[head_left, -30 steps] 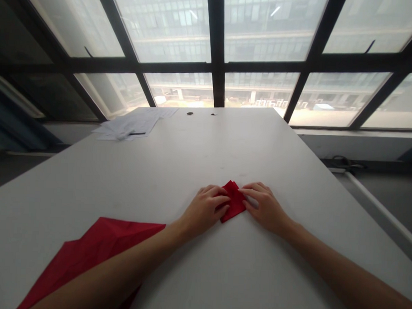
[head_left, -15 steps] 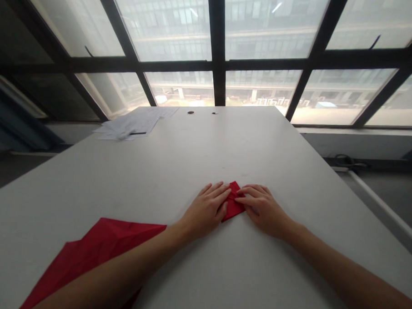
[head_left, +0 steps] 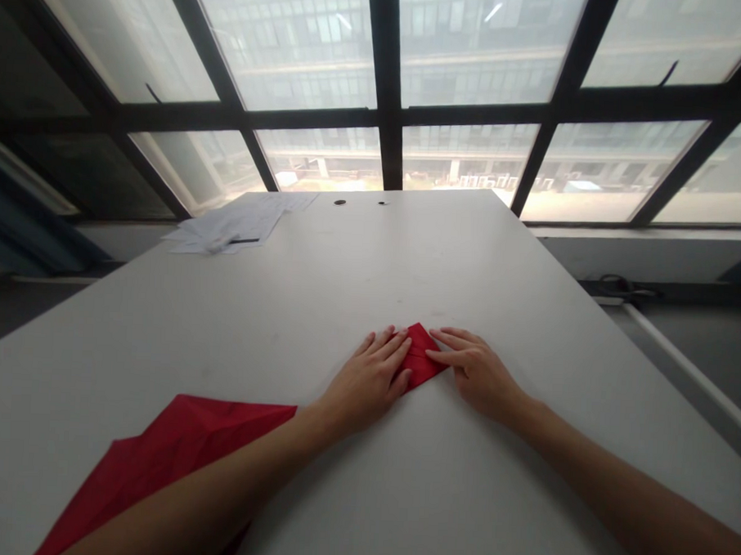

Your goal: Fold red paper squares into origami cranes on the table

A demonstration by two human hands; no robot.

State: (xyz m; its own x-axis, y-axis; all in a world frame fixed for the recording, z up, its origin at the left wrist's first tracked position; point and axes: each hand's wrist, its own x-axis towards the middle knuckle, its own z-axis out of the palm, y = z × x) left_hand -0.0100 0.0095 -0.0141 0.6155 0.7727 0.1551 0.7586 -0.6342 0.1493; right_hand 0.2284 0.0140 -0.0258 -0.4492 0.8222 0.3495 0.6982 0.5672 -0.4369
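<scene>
Head view, looking down a long white table (head_left: 371, 261) that runs away toward a wall of dark-framed windows (head_left: 385, 82). Small folded red paper (head_left: 421, 363) lies flat on the tabletop, near-centre, a little right of the middle line. Left hand (head_left: 369, 384) rests palm-down on its left part, fingers (head_left: 389, 348) straight and spread flat, covering that side of the piece; no pinch, an open flat press. Right hand (head_left: 477, 370) lies just right of it, fingers extended, fingertips (head_left: 436, 356) touching the paper's right edge; hand flat and low, nothing gripped. Visible part of the paper is a pointed shape, tip aimed at the far end. Judgement on handling: thin sheet in several layers, very light, stiffer along the creases than in the open panels; likely to slide on the smooth tabletop unless one hand pins it; creases will spring back slightly if not pressed. Tears easily at a sharp corner if pulled. Best purchase looks to be a fingertip pinch at a free edge or the far point, with the other palm holding the body down. Larger creased red sheet (head_left: 172, 453) lies near-left, partly under the left forearm, well apart from the small piece. Loose white papers (head_left: 231, 226) with a dark pen sit at the far-left corner; two small dark round spots (head_left: 340, 202) near the far edge.
</scene>
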